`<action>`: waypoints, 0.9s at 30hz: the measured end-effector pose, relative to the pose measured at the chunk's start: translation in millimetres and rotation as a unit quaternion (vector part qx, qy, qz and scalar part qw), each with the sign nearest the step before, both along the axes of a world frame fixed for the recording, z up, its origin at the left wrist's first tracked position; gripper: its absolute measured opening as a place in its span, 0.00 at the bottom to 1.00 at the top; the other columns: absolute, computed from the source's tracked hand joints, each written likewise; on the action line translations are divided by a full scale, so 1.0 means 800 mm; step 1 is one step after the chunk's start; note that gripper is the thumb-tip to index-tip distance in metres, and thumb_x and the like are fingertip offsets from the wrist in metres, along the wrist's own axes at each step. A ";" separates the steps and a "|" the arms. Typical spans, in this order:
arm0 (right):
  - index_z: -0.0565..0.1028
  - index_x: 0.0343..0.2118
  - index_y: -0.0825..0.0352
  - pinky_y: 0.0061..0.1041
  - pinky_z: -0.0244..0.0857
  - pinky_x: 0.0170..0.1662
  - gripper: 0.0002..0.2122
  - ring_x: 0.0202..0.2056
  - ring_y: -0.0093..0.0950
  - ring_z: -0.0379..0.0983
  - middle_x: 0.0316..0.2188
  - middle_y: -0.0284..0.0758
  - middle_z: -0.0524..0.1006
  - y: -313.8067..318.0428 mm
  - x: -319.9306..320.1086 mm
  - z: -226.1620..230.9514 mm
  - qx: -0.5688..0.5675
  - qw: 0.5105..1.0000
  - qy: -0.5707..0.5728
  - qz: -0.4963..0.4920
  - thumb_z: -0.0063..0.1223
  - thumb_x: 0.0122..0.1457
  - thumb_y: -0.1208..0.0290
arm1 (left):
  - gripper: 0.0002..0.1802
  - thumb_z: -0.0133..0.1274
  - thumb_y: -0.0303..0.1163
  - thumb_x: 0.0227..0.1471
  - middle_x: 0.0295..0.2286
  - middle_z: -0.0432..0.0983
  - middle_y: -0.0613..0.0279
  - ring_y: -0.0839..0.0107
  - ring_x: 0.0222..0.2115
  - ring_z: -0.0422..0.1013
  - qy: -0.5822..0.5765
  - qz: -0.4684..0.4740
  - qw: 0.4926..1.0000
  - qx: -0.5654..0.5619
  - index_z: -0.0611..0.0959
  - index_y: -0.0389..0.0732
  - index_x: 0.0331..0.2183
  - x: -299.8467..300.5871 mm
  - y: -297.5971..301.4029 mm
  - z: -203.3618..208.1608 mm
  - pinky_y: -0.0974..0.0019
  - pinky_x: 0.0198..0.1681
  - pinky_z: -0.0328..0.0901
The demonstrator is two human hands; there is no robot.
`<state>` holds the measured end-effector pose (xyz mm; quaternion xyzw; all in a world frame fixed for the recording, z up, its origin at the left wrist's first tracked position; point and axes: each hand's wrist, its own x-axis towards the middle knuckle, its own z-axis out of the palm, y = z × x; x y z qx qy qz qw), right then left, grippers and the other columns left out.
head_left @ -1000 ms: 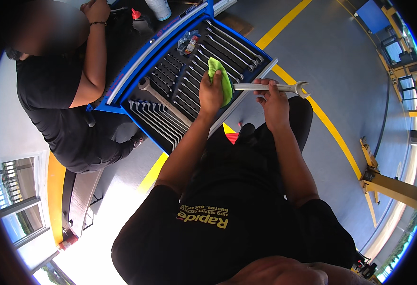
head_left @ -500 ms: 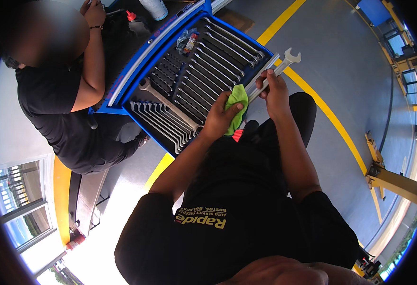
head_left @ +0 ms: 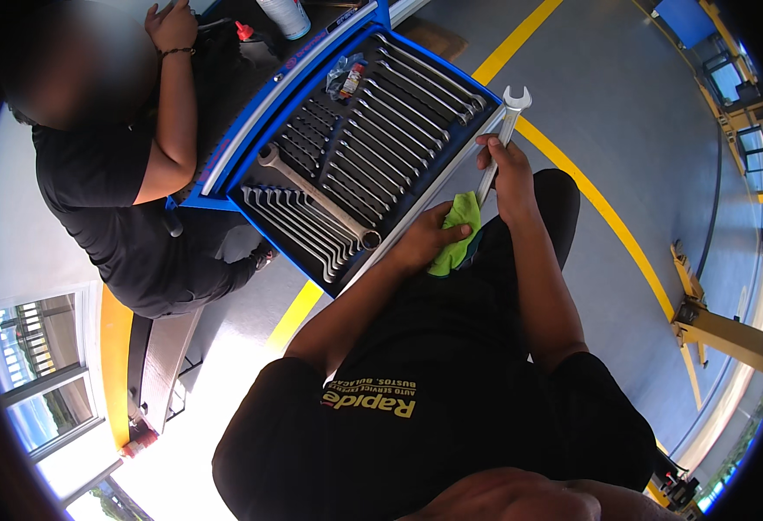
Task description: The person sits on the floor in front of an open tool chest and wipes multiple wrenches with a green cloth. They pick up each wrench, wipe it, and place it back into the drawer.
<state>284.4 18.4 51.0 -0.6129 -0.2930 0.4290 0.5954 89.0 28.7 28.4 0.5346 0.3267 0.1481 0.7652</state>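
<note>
My right hand [head_left: 511,178] is closed round the shaft of a large silver combination wrench [head_left: 507,130], its open jaw pointing up and away from me. Bunched in my left hand [head_left: 425,240] is a lime-green cloth [head_left: 456,247], held at the wrench's lower end. That end is hidden by the cloth and my fingers. Just beyond my hands is a pulled-out blue tool drawer [head_left: 247,215] with rows of wrenches [head_left: 387,139]. A bigger, duller wrench [head_left: 320,198] lies slantwise across the drawer's near left part.
A small clear plastic packet [head_left: 345,78] lies in the drawer's far part. On the left a co-worker in black [head_left: 108,178] sits by the cabinet, arm raised. A red-tipped bottle [head_left: 247,35] and a white can [head_left: 284,16] stand on top. A yellow lift arm [head_left: 729,337] is at right.
My left hand and the cloth have come down toward my lap. The wrench has tilted more upright, its jaw shifting slightly left.
</note>
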 end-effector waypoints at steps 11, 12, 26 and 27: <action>0.68 0.47 0.61 0.18 0.65 0.33 0.08 0.26 0.16 0.68 0.45 0.36 0.79 -0.037 -0.080 0.002 0.049 0.988 0.141 0.023 0.39 0.71 0.66 | 0.12 0.50 0.31 0.63 0.32 0.76 0.60 0.68 0.29 0.76 -0.096 0.305 0.937 -0.139 0.74 0.36 0.46 -0.043 0.082 -0.030 0.62 0.34 0.72; 0.68 0.46 0.61 0.18 0.66 0.34 0.08 0.27 0.17 0.69 0.45 0.35 0.79 -0.041 -0.085 0.001 0.046 0.988 0.148 0.017 0.39 0.72 0.66 | 0.12 0.49 0.32 0.64 0.32 0.76 0.60 0.68 0.30 0.75 -0.084 0.306 0.938 -0.143 0.73 0.36 0.46 -0.040 0.077 -0.029 0.62 0.35 0.72; 0.71 0.46 0.64 0.20 0.61 0.32 0.12 0.28 0.17 0.67 0.28 0.32 0.76 -0.043 -0.036 0.005 0.015 0.999 0.033 -0.027 0.40 0.71 0.61 | 0.22 0.59 0.37 0.58 0.37 0.78 0.59 0.71 0.38 0.74 0.015 0.005 0.998 0.054 0.75 0.34 0.48 -0.023 0.004 0.000 0.67 0.45 0.68; 0.70 0.46 0.64 0.20 0.62 0.33 0.12 0.28 0.17 0.67 0.30 0.33 0.78 -0.045 -0.035 0.008 0.018 0.998 0.050 -0.030 0.41 0.71 0.61 | 0.20 0.57 0.36 0.59 0.36 0.78 0.60 0.72 0.36 0.75 0.000 0.067 0.998 -0.005 0.76 0.34 0.47 -0.026 0.017 0.001 0.67 0.43 0.69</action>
